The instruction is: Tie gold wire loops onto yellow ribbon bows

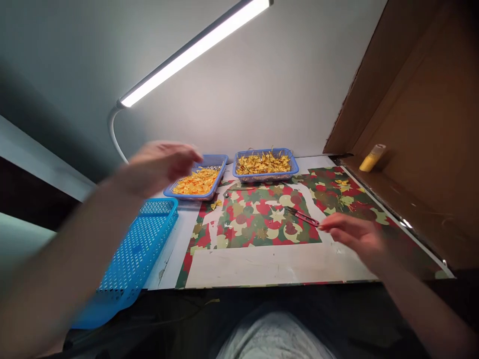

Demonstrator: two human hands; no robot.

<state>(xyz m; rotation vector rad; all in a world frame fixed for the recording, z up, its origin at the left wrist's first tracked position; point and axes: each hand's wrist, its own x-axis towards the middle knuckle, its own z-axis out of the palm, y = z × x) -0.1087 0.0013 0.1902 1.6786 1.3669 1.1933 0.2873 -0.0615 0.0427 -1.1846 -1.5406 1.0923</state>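
Note:
My right hand point(355, 237) is at the right of the patterned sheet, fingers pinched at the handle end of small thread snips point(305, 218). The snips have a reddish-pink handle, and their dark blades point up and left. Blurred by motion, my left hand point(164, 164) is raised by the left blue-violet basket point(215, 192), which holds many small yellow bows point(196, 182). Whether its bent fingers hold anything is not visible. On the table, a single yellow bow point(216, 204) lies just below that basket, beside a small round metal piece point(226, 195).
Another blue-violet basket point(265, 177) holds gold bows with thin ties. A bright blue perforated basket point(164, 234) stands at the left table edge. A lit lamp point(198, 52) hangs above. Cardboard point(419, 99) walls the right side, near a yellow thread spool point(371, 158).

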